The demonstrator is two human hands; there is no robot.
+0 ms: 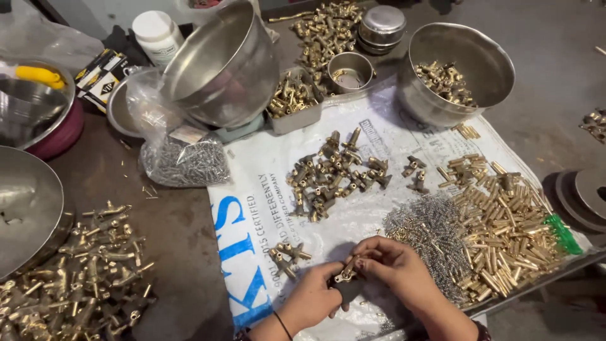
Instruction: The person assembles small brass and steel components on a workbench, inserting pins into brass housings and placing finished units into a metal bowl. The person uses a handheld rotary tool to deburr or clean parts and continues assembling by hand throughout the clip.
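Worktop (pixel 183 233): dark, covered under the hands by a white printed sack (pixel 252 189). Everything sits on that, up and away from the fingers.

Far ahead of the fingers, right: big steel bowl (pixel 451 69) with a few brass fittings in the bottom. Far ahead, left: tilted steel bowl (pixel 221 63), with a clear bag of small grey screws (pixel 183 158) below it. Small tray (pixel 293 104) of brass parts sits between the 2 bowls.

Straight ahead of the fingers, mid-distance: loose pile of brass valve bodies (pixel 334 173). Right of the fingers: heap of brass pins (pixel 505 227), and between that heap and the fingers, a patch of thin steel springs (pixel 429 233), close to the right hand. Just left of the fingers: 4 or so fittings set apart (pixel 287 256).

Hands: left hand (pixel 312 297) and right hand (pixel 391 265) meet at 1 brass fitting (pixel 346 273). Both sets of fingers are pinched onto it, left from below, right from above and the side. Fingertips are touching or nearly so. Whether a spring or pin is already in the right fingers is too small to tell.

Doing the step well, my read:
- keep the left grip fixed, bore facing the right fingers
- let the right fingers do all the feeding and turning
- hold low over the sack so a dropped spring stays findable
- pull springs 1 at a time; they look tangled
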